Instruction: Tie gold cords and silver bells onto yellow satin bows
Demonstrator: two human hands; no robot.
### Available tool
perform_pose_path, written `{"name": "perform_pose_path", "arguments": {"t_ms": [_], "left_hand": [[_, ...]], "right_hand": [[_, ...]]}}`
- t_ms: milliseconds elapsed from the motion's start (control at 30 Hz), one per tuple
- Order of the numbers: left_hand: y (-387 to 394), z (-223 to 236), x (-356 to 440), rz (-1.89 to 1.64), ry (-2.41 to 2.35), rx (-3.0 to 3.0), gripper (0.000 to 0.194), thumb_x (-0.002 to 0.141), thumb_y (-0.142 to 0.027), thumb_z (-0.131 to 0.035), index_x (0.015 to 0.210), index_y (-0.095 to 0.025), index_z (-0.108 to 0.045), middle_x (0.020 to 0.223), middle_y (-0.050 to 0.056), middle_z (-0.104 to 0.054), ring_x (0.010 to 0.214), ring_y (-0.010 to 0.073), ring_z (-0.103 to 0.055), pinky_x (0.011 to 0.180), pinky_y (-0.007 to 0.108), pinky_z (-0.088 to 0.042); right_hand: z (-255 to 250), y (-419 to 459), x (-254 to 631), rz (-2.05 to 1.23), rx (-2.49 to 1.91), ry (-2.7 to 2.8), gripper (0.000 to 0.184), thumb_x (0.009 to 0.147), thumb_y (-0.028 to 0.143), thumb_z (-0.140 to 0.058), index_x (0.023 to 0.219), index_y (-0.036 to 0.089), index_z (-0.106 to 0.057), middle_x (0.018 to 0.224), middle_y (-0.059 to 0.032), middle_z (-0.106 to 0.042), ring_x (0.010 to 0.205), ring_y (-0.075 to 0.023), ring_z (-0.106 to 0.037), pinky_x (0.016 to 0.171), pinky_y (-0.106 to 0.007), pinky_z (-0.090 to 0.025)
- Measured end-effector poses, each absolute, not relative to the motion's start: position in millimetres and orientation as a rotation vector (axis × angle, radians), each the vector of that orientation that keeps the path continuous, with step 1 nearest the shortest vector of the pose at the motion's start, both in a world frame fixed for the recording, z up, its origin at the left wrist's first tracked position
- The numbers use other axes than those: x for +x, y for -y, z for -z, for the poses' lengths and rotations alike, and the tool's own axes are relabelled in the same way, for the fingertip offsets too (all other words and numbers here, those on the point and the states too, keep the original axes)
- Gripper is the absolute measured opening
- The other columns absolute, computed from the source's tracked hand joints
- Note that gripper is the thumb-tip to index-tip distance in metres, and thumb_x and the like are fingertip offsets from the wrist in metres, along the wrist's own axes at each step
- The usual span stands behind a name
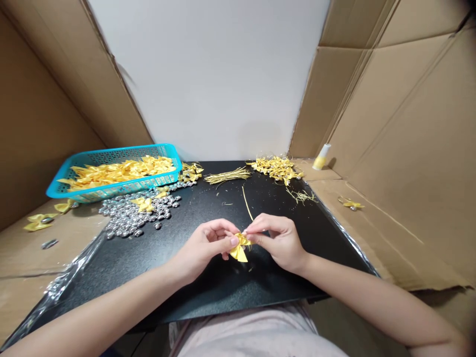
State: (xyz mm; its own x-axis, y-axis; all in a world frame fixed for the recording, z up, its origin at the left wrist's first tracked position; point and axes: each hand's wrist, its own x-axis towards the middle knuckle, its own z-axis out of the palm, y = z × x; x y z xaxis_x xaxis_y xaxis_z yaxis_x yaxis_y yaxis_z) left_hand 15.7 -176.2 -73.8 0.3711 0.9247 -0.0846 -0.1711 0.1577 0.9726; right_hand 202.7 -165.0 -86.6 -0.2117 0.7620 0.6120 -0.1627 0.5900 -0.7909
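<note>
Near the front of the black table, my left hand (212, 244) pinches a yellow ribbon bow (239, 252) between thumb and fingers. My right hand (277, 241) is closed at the bow's right side, its thumb and forefinger pinching a thin gold tie (247, 204). One end of that tie sticks up and away from the fingers. The middle of the bow is partly covered by my fingertips, so I cannot tell how the tie runs around it. Both hands are held close together over the table.
A turquoise basket (111, 189) of yellow bows stands at the back left. Silver beads (130, 213) lie before it. Gold ties (227, 175) are bundled at the back, beside a pile of tied bows (277, 168). A white-and-yellow cone (321, 157) stands right, near cardboard walls (405, 148).
</note>
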Motion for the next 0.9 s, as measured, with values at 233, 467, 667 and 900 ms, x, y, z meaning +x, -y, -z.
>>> {"name": "perform_pose_path", "arguments": {"t_ms": [233,467,667,900], "left_hand": [[175,72,16,-0.963,-0.933,1.122,0.024,0.063,-0.032,-0.084,0.063,-0.015,-0.067,0.057,0.001,-0.065,0.051,0.0092,-0.053,0.046,0.019,-0.040],[174,70,17,-0.961,-0.940,1.095,0.026,0.061,-0.032,-0.084,0.063,-0.014,-0.065,0.055,0.000,-0.063,0.049,0.0088,-0.052,0.044,0.019,-0.038],[173,71,16,-0.955,-0.943,1.092,0.028,0.061,-0.032,-0.084,0.063,-0.014,-0.063,0.056,0.001,-0.065,0.049,0.0086,-0.052,0.044,0.018,-0.039],[172,71,17,-0.971,-0.940,1.092,0.027,0.060,-0.031,-0.085,0.063,-0.014,-0.063,0.055,0.000,-0.063,0.048,0.0085,-0.051,0.044,0.018,-0.039]], "right_hand": [[83,166,206,-0.906,-0.521,1.558,0.011,0.074,0.015,-0.076,0.078,0.025,-0.077,0.073,-0.0033,-0.075,0.068,-0.0169,-0.067,0.063,-0.030,-0.054],[75,166,212,-0.938,-0.568,1.465,0.008,0.074,0.019,-0.077,0.077,0.026,-0.077,0.074,-0.0024,-0.075,0.069,-0.0167,-0.068,0.066,-0.031,-0.054],[70,163,218,-1.045,-0.560,1.303,0.006,0.070,0.024,-0.081,0.074,0.026,-0.077,0.074,-0.0009,-0.074,0.068,-0.0149,-0.069,0.065,-0.028,-0.056],[57,159,227,-1.313,-0.455,1.199,0.017,0.063,0.038,-0.086,0.066,0.027,-0.073,0.061,0.0045,-0.067,0.053,-0.0105,-0.062,0.061,-0.029,-0.056]]}}
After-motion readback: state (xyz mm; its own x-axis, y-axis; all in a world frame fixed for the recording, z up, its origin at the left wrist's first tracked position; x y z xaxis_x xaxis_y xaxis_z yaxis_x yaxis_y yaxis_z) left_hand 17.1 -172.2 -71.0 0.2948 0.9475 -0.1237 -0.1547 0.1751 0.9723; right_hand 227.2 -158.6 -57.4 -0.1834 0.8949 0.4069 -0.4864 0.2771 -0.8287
